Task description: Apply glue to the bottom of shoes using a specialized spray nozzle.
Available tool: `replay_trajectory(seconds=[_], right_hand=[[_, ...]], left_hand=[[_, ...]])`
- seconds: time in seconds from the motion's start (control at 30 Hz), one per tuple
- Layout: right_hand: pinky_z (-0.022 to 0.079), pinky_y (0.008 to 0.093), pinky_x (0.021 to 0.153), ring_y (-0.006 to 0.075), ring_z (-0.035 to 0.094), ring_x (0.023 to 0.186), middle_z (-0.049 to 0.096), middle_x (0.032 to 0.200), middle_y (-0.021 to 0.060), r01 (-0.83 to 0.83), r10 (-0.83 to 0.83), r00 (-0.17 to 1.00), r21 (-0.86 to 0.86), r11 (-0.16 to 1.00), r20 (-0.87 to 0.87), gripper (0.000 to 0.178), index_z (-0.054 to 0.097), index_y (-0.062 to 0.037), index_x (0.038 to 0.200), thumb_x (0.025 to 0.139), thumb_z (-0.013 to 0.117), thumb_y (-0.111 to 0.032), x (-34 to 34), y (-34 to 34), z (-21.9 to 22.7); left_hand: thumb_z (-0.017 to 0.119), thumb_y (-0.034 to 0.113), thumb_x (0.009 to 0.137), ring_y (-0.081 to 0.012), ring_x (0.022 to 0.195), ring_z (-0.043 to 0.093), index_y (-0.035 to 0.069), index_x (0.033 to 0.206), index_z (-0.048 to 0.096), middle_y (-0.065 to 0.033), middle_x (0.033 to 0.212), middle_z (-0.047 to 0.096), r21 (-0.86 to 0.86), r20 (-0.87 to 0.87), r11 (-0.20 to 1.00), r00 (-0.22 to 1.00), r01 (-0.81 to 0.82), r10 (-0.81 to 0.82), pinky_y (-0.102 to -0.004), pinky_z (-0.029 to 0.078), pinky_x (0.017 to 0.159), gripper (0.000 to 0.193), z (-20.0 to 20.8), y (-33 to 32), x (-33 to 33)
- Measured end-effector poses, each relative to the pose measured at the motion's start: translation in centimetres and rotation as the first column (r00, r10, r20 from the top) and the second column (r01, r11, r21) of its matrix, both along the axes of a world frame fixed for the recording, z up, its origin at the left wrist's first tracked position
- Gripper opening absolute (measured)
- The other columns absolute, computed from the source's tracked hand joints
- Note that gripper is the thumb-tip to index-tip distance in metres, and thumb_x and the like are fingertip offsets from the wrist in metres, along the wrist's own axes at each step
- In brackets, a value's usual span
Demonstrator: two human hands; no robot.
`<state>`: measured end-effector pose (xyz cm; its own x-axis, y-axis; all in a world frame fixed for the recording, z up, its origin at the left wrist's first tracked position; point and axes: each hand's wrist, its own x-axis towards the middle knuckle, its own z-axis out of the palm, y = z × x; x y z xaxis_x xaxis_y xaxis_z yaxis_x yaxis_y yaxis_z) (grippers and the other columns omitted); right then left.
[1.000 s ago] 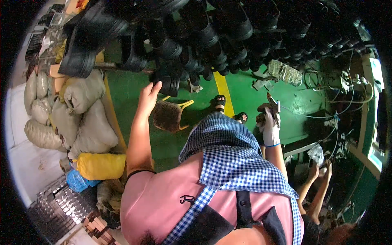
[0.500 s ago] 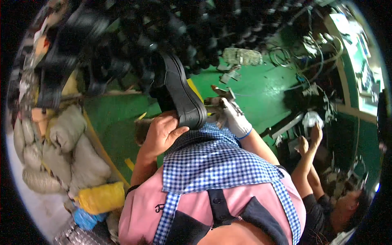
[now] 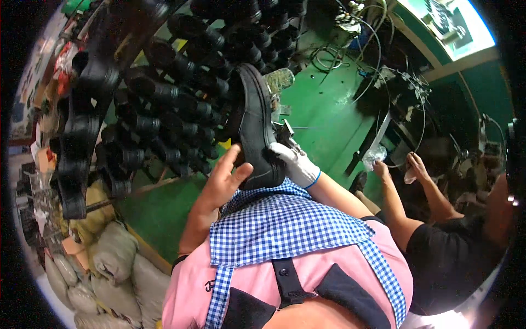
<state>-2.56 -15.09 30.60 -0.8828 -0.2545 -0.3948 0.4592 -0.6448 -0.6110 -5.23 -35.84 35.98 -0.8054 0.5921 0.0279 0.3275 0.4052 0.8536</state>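
A black shoe [image 3: 256,129] stands tilted in front of me, its thick sole edge facing right. My bare left hand [image 3: 222,178] grips its near end from the left, thumb and fingers bent against it. On the other side is my right hand [image 3: 296,164], in a white glove with a blue cuff. Its fingertips touch the shoe near the sole edge. Just beyond the gloved fingers a grey metal tool [image 3: 289,134] sticks out and seems held by them. The shoe hides part of the right fingers and of the tool.
Rows of black shoes [image 3: 164,104] hang on a rack ahead and left. Stuffed sacks [image 3: 115,252] lie at lower left. A clear bottle [image 3: 279,79] and coiled hoses [image 3: 329,57] lie on the green floor [image 3: 323,107]. At right a co-worker's hand [image 3: 379,167] touches a clear plastic bag [image 3: 373,156].
My view has swung right, so the shoe rack shows more fully and the co-worker stands farther into view. The shoe has turned more upright, and the gloved hand has come against its side.
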Motion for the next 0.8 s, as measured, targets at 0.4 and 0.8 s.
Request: replay_trajectory(seconds=[0.4,0.8], right_hand=[[0.049,0.0348,0.093,0.0216,0.058,0.110,0.055,0.124,0.0132,0.172,0.095,0.931,0.654,0.736,-0.353,0.081,0.022,-0.0099,0.151,0.090,0.069,-0.036,1.5,0.1,0.3],[0.049,0.0235,0.051,0.0125,0.063,0.071,0.058,0.115,0.0061,0.270,-0.235,0.952,0.175,0.947,-0.196,0.066,0.023,-0.0129,0.152,0.097,0.057,-0.028,3.0,4.7,4.2]], left_hand=[[0.059,0.043,0.094,-0.0317,0.119,0.056,0.007,0.137,0.050,-0.0116,0.135,0.056,0.323,0.918,0.613,0.395,-0.721,-0.019,-0.0468,0.046,0.101,0.057,0.8,3.0,-5.0],[0.066,0.007,0.090,-0.0150,0.100,0.061,0.004,0.127,0.060,-0.0065,0.113,0.065,0.260,0.492,0.961,0.869,-0.096,-0.047,-0.0305,0.049,0.086,0.038,0.8,0.5,-6.5]])
